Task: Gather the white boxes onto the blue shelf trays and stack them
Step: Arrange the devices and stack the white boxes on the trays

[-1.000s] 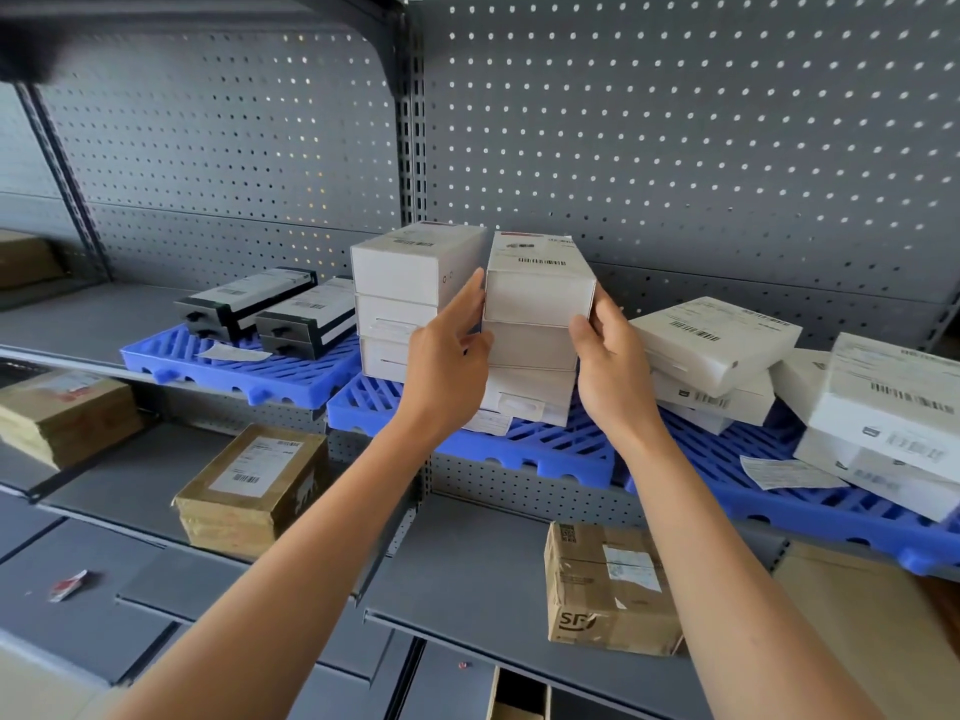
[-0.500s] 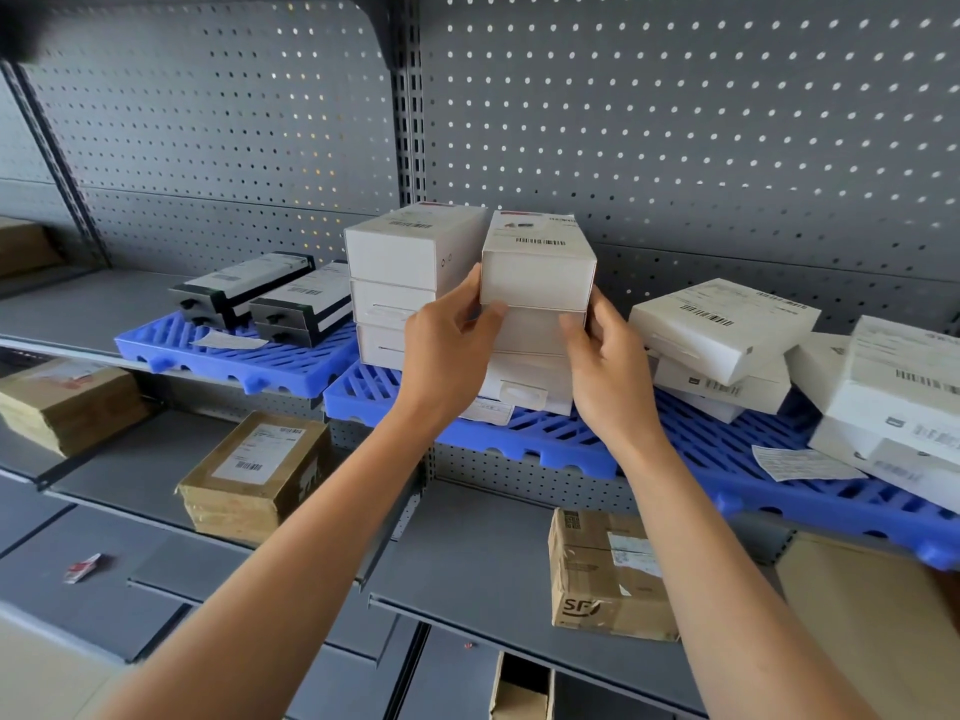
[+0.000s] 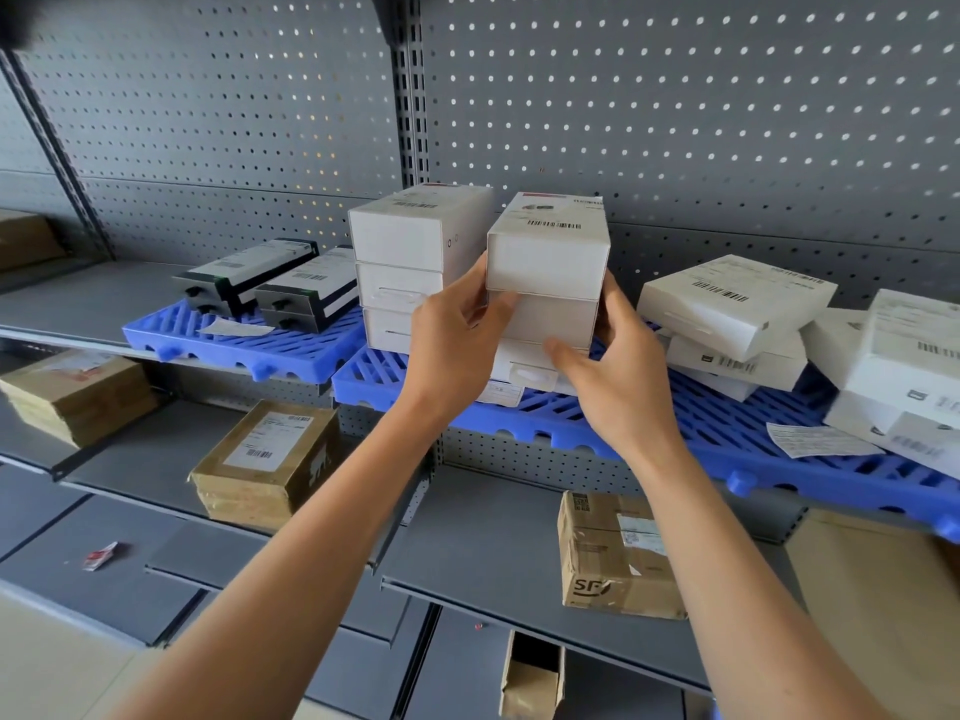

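The grey pegboard [image 3: 675, 122] closes off the far side, just behind the two white stacks. The middle blue tray [image 3: 374, 371] carries both stacks at its left part, and its near edge overhangs the shelf [image 3: 493, 543] below. A left tray [image 3: 249, 350] abuts it, holding two dark boxes [image 3: 270, 283]. On the right tray [image 3: 831, 470], loose white boxes [image 3: 737, 304] are piled askew; bare slats are left between them and the hands. The left stack [image 3: 410, 262] stands three high, touching the right stack [image 3: 545, 293].

The right stack's middle box is gripped at its left edge by the left hand [image 3: 452, 350], thumb on the front face. Its lower right corner is pinched by the right hand [image 3: 618, 381], fingers wrapped behind.

Compared with half a second ago, the right thumb is seen lower on the stack, and the top box sits turned slightly out of line.
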The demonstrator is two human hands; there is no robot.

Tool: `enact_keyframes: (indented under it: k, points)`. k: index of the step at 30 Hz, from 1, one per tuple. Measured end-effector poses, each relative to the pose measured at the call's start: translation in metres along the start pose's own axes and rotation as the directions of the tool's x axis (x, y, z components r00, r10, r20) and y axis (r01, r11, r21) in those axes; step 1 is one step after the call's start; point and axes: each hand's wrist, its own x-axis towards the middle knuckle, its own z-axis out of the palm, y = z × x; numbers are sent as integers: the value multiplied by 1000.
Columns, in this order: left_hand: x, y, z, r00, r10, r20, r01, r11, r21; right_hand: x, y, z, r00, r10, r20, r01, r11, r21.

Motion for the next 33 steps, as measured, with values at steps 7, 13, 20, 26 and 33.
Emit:
enact_keyframes:
  k: [7, 13, 20, 26, 33]
  points:
    - [-8, -5, -3, 991, -50, 127, 54, 998, -26, -4, 8, 1, 1000, 10, -5, -11, 991, -130]
    - [-5, -6, -3, 983, -65, 172, 69, 997, -19, -6, 15, 4, 999, 17, -40, -25, 981, -195]
    - [-7, -6, -2, 984, -88, 156, 92, 995, -22, -10, 16, 5, 998, 21, -59, -33, 979, -201]
    - [-8, -6, 1, 984, -104, 142, 107, 994, -12, -14, 17, 9, 993, -8, -116, -17, 976, -216]
    - [-8, -9, 3, 983, -114, 148, 115, 993, -4, -14, 18, 9, 991, -27, -127, 1, 980, -201]
